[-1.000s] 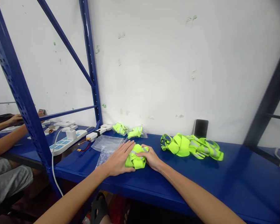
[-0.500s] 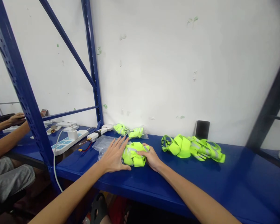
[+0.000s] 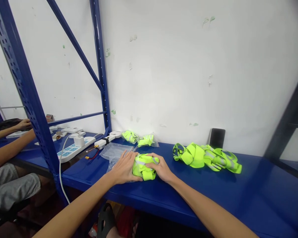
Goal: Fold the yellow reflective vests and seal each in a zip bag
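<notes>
A bundle of fluorescent yellow-green reflective vest fabric [image 3: 144,168] lies folded on the blue steel shelf [image 3: 201,188]. My left hand [image 3: 125,168] presses its left side, and my right hand [image 3: 161,168] cups its right side. Under my left hand lies a clear plastic bag [image 3: 114,152]. Behind the bundle, against the wall, are two small bagged yellow-green packs [image 3: 129,136] [image 3: 147,140]. To the right sits a loose heap of yellow-green reflective straps [image 3: 206,157], out of reach of both hands. The bundle's underside is hidden.
A black phone [image 3: 217,138] leans on the wall behind the heap. A small white fan [image 3: 115,134] lies at the back. Left of the blue upright [image 3: 27,99], a power strip [image 3: 75,148] sits on a neighbouring shelf, with a co-worker's arms [image 3: 10,145] beyond it.
My hands have closed in on the bundle, which now looks tighter and more compact. My left fingers have moved from spread beside it onto its side. The view has shifted slightly.
</notes>
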The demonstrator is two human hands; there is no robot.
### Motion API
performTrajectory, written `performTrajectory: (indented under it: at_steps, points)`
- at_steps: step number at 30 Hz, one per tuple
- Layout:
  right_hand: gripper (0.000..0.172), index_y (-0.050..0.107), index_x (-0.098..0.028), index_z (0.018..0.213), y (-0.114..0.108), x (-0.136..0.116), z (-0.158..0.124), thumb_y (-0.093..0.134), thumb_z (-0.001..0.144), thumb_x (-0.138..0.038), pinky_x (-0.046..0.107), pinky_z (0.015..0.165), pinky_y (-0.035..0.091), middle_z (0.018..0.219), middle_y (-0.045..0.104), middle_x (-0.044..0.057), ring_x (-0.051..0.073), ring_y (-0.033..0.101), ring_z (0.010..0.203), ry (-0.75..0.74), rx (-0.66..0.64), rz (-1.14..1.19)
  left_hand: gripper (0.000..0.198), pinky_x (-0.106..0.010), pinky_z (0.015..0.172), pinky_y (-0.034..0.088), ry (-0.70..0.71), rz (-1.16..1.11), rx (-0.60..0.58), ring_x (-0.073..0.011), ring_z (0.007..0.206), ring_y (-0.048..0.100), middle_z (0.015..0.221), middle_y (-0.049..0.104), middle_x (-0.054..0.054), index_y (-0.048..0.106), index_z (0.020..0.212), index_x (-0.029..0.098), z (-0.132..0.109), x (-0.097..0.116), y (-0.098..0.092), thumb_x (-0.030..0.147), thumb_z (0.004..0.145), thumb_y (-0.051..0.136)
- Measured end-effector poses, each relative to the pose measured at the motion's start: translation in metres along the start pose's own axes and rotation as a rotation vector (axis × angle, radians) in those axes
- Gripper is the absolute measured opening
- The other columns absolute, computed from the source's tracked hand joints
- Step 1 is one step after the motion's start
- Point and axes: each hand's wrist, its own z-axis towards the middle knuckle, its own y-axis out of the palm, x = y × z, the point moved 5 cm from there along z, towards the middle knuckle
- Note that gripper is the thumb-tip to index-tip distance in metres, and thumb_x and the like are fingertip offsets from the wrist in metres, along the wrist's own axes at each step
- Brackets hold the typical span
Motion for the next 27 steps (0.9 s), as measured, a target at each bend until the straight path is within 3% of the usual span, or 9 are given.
performTrajectory:
  at_steps: [4, 10, 19, 27]
  points:
    - [0.027, 0.069, -0.019, 0.092, 0.001, 0.004, -0.001, 0.071, 0.066, -0.025, 0.028, 0.072, 0.044, 0.088, 0.066, 0.000, 0.018, 0.058, 0.079, -0.001, 0.011, -0.046, 0.085, -0.056, 0.110, 0.017, 0.050, -0.006, -0.005, -0.0312, 0.111, 0.051, 0.113, 0.054, -0.011, 0.038, 0.120, 0.018, 0.000, 0.008, 0.001, 0.068, 0.059, 0.067]
    - [0.018, 0.068, -0.019, 0.083, 0.003, -0.004, -0.003, 0.072, 0.067, -0.027, 0.032, 0.082, 0.044, 0.100, 0.066, 0.003, 0.022, 0.059, 0.090, -0.054, -0.024, -0.052, 0.076, -0.054, 0.109, 0.019, 0.082, -0.021, 0.006, -0.0283, 0.105, 0.054, 0.107, 0.055, -0.007, 0.038, 0.118, 0.020, 0.002, 0.016, -0.003, 0.053, 0.059, 0.073]
    - [0.024, 0.071, -0.020, 0.094, 0.007, 0.000, -0.003, 0.069, 0.073, -0.031, 0.032, 0.080, 0.044, 0.097, 0.067, 0.002, 0.021, 0.059, 0.088, -0.068, -0.041, -0.116, 0.066, -0.050, 0.109, 0.020, 0.109, 0.016, 0.003, -0.0262, 0.102, 0.054, 0.104, 0.056, -0.007, 0.041, 0.112, 0.018, 0.006, 0.023, -0.003, 0.046, 0.061, 0.073]
    - [0.016, 0.060, -0.021, 0.099, 0.018, -0.015, -0.016, 0.055, 0.085, -0.027, 0.033, 0.090, 0.039, 0.105, 0.058, 0.003, 0.019, 0.054, 0.097, -0.215, -0.042, -0.330, 0.064, -0.046, 0.105, 0.027, 0.152, 0.092, -0.045, -0.0290, 0.107, 0.051, 0.110, 0.054, -0.010, 0.039, 0.116, 0.016, 0.007, 0.026, -0.002, 0.039, 0.065, 0.070]
